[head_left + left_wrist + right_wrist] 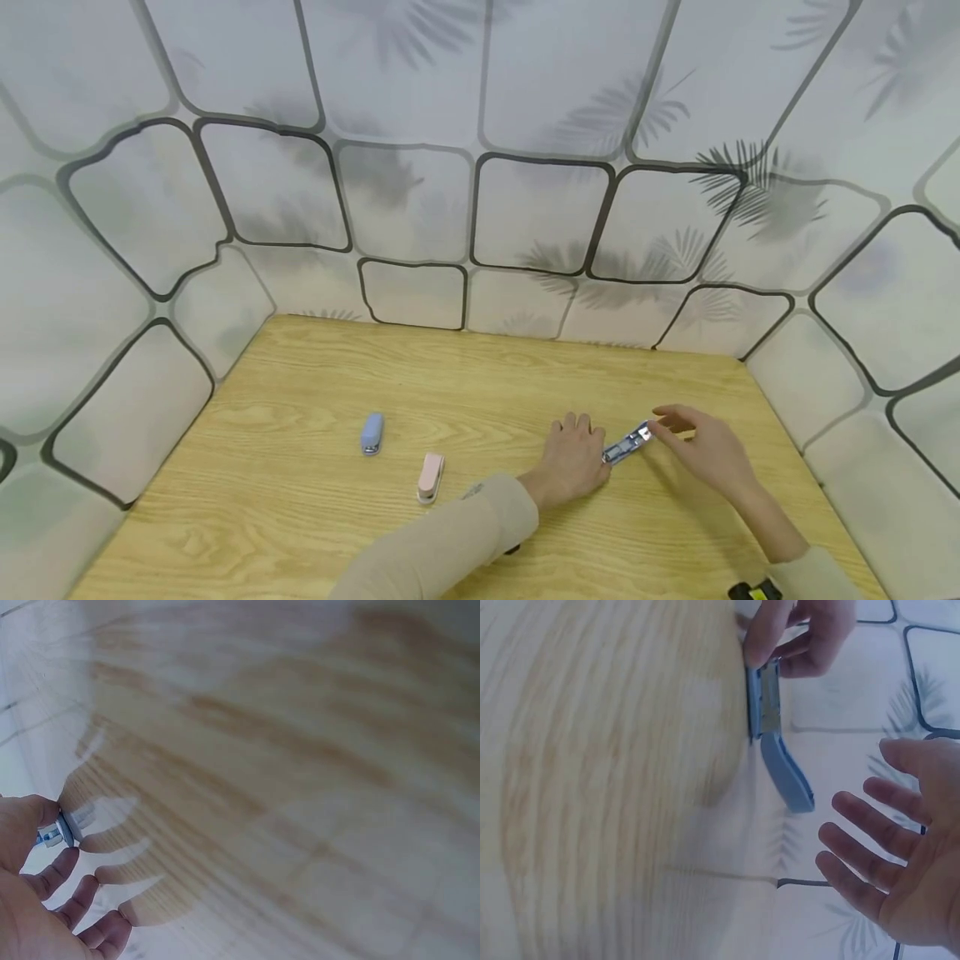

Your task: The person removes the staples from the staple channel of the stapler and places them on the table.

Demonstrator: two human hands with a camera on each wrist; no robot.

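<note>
Already the blue stapler [627, 447] lies swung open at lower right of the surface [480, 383], pinched at one end by the left hand [573, 457]; the right hand [705, 446] hovers spread, empty

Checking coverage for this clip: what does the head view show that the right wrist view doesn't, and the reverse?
Only the head view shows the closed blue stapler and the pink stapler lying apart on the wooden table. Only the right wrist view shows that the opened stapler has its blue top swung away from the metal tray. Both show the left hand holding that stapler and the right hand open beside it.
</note>
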